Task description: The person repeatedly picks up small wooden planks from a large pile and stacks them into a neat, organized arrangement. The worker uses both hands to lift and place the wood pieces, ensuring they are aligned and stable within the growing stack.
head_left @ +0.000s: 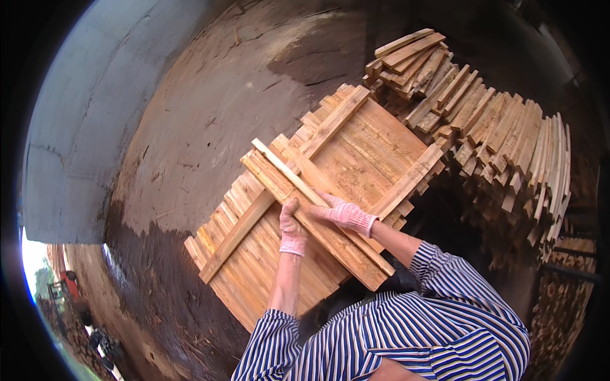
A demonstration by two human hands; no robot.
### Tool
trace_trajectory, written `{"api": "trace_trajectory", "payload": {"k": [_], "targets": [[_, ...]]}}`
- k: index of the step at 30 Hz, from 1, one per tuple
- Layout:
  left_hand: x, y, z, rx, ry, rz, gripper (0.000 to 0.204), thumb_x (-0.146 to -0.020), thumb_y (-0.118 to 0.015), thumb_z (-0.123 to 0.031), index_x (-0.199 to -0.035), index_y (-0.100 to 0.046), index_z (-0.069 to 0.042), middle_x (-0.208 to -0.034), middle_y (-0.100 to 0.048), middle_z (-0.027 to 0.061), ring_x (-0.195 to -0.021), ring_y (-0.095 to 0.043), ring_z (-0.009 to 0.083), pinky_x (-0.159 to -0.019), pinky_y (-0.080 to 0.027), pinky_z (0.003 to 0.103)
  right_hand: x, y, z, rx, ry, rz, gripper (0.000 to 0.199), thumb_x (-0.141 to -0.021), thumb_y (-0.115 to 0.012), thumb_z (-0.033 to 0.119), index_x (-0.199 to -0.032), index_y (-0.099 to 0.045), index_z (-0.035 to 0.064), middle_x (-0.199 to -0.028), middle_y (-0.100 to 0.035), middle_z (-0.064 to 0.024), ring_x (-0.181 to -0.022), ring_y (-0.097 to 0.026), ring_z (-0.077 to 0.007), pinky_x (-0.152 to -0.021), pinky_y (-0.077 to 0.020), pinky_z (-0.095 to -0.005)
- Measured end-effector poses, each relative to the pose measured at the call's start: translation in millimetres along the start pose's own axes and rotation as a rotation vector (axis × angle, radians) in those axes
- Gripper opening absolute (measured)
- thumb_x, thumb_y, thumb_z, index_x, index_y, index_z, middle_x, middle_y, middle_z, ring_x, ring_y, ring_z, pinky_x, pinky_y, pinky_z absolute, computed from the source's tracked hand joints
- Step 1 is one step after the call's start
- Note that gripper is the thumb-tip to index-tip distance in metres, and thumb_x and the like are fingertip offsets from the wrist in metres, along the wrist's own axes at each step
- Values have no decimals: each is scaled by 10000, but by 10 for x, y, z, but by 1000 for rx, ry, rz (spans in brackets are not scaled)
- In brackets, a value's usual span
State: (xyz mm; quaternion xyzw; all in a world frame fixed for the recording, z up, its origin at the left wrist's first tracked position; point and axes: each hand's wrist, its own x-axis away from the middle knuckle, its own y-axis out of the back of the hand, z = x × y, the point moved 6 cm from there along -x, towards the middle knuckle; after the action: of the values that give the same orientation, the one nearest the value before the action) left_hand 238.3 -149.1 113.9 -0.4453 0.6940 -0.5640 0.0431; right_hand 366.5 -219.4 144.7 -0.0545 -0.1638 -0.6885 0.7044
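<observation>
My left hand (292,228), in a pink and white glove, is closed on the left edge of a long wooden board (340,242). Beside that board lies a narrower pale wooden strip (289,171), almost parallel to it. My right hand (345,213), gloved alike, is closed over the strip from the right; its fingertips are partly hidden. Under both pieces are rows of planks laid side by side: a left row (298,270) and a right row (375,143). Crosswise battens (238,235) lie over the rows near their ends.
A large stack of loose wooden slats (495,130) stands at the far right. More cut timber (565,298) shows at the right rim. A grey wall (82,127) curves along the left, beside a dirty brown floor (210,108). A red machine (70,286) stands outside, lower left.
</observation>
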Motion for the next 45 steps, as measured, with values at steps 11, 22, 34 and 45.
{"api": "trace_trajectory", "payload": {"k": [11,22,34,45], "targets": [[-232,122,257,-356,45,-160,591,-915,-679,-379,-1343,-541,4,-1236,-648,147,-1131,-614,323,-1023,-480,479,-347,534,-518,709,-166,-139,749,-970,-333,649,-1563,-325,192,-1606,-261,-238,-1446,-341,-402,-1188,-291,-409],[-375,-215,270,-447,-69,-148,869,-920,-442,-742,-1459,-378,-64,-1367,-526,138,-1251,-536,333,-1026,-476,522,-86,847,216,492,-78,-252,769,-893,-607,568,-1539,-387,215,-1337,-544,-180,-1232,-512,-360,-1034,-438,-444],[-353,-434,389,-201,106,-222,827,-952,-538,-621,-1479,-328,-19,-1308,-555,176,-1205,-569,303,-1012,-513,434,-90,451,123,295,35,16,877,-881,-529,725,-1567,-327,218,-1615,-284,-181,-1485,-282,-356,-1211,-258,-438],[-46,666,-1266,-2307,-27,-756,1114,-732,-817,-443,-1599,-197,-120,-1634,-235,189,-1493,-208,425,-1232,-147,494,-335,961,-729,643,-232,-152,770,-956,-446,631,-1575,-290,200,-1603,-271,-208,-1398,-388,-406,-1141,-357,-478]]}}
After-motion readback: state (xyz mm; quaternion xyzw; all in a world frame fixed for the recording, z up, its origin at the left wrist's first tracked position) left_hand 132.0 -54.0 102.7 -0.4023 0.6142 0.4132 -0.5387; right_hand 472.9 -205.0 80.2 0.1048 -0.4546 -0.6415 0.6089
